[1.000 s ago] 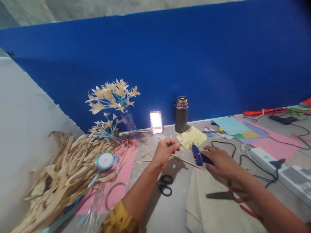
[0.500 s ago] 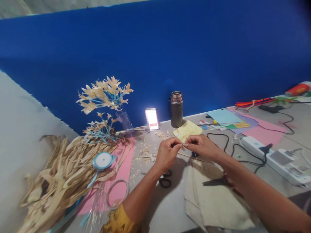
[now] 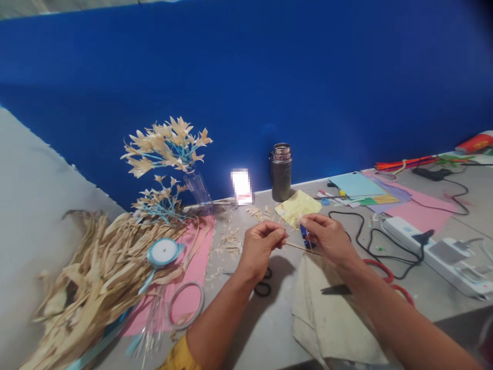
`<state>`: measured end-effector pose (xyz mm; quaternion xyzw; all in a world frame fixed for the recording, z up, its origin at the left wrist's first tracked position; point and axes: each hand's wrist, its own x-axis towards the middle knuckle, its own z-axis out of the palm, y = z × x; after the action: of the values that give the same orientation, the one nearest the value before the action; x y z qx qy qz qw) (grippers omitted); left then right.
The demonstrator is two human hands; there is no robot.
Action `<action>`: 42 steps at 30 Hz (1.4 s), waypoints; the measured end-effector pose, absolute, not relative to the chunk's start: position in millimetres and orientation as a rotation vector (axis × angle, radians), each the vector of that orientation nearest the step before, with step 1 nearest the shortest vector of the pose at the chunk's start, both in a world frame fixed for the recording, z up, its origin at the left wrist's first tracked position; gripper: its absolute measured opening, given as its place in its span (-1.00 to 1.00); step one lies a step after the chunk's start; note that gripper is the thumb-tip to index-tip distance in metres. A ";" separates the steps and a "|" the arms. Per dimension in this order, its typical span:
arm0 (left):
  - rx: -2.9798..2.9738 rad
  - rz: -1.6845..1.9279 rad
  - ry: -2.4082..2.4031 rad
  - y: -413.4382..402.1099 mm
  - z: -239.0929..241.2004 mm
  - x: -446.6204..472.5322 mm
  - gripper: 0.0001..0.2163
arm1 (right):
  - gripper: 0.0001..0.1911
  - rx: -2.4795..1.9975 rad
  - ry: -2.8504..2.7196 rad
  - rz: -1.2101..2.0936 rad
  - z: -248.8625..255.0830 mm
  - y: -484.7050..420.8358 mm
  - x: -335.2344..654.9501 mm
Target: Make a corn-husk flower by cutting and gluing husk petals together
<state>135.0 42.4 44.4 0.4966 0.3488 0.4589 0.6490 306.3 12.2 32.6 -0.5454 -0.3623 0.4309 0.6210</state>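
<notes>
Over the middle of the grey surface [image 3: 283,334], the 2 hands work near each other but apart. The left hand [image 3: 265,245] has its grip closed into a pinch, thumb to index finger; what is between them is too small to tell. The right hand [image 3: 327,239] also pinches, perhaps with a pale bit at its tips. A thin stick [image 3: 300,247] passes below the 2 hands; whether the left hand also holds it, I cannot tell. For such fine handling, I judge a light pressure and steady forearms are best, with the fingers away from the tip of the blue tool [image 3: 304,235], probably a glue gun. The right hand hides most of this tool, and the forearm crosses the red-handled scissors [image 3: 335,290]. The bright upright object [image 3: 241,187] is blurred into squares.
</notes>
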 end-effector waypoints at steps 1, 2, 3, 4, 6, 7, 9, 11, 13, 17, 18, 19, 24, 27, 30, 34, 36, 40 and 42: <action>1.081 1.019 0.775 39.5 43.0 135.7 -0.83 | -0.66 -1.224 -0.772 0.997 31.0 10.0 301.3; 1.052 1.020 0.767 36.9 41.7 136.9 -0.81 | -0.63 -1.194 -0.721 1.009 30.1 7.9 296.1; 1.033 1.038 0.766 34.8 40.5 138.4 -0.80 | -0.61 -1.167 -0.679 1.022 29.9 5.9 290.9; 1.015 1.065 0.765 33.2 39.7 139.9 -0.78 | -0.59 -1.144 -0.642 1.037 30.2 4.2 285.9; 0.988 1.106 0.761 31.6 38.8 142.0 -0.72 | -0.58 -1.108 -0.581 1.066 31.4 1.8 277.8; 0.985 1.116 0.762 31.3 38.8 142.5 -0.70 | -0.57 -1.094 -0.557 1.080 31.9 1.1 274.8; 1.004 1.113 0.771 31.3 38.9 142.6 -0.68 | -0.58 -1.070 -0.524 1.108 32.0 0.7 270.8; 1.021 1.106 0.785 31.4 38.4 142.1 -0.68 | -0.59 -1.050 -0.506 1.134 31.1 0.9 268.8; 1.027 1.105 0.802 31.5 36.8 141.9 -0.70 | -0.60 -1.034 -0.497 1.153 29.6 1.0 267.5; 1.035 1.107 0.853 32.5 31.7 142.7 -0.75 | -0.61 -1.020 -0.478 1.162 27.2 0.7 265.5; 1.040 1.103 0.863 32.8 30.6 142.9 -0.76 | -0.61 -1.019 -0.475 1.163 26.8 0.6 265.1; 1.046 1.097 0.869 33.1 29.9 143.1 -0.77 | -0.61 -1.019 -0.473 1.164 26.4 0.5 264.7; 1.068 1.079 0.863 33.3 29.8 143.6 -0.83 | -0.60 -1.032 -0.482 1.165 23.7 1.7 263.7; 1.098 1.078 0.865 33.7 29.6 143.5 -0.85 | -0.59 -1.055 -0.497 1.146 20.7 3.2 263.6; 1.177 1.081 0.866 34.3 27.2 142.5 -0.85 | -0.61 -1.076 -0.540 1.118 17.9 4.2 263.9; 1.282 1.107 0.886 35.1 23.9 140.1 -0.85 | -0.67 -1.103 -0.623 1.084 15.4 4.1 264.8; 1.303 1.114 0.895 35.5 24.0 139.1 -0.83 | -0.70 -1.118 -0.664 1.076 15.0 3.6 265.8; 1.279 1.120 0.895 36.7 28.4 137.7 -0.81 | -0.74 -1.127 -0.749 1.103 18.5 2.9 268.8; 1.267 1.139 0.902 37.6 31.4 136.2 -0.81 | -0.76 -1.127 -0.807 1.122 23.8 3.3 269.9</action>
<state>136.2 37.6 31.4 0.5397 0.3844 0.4854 0.5704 269.9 3.3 23.8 -0.4919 -0.3523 0.4895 0.6280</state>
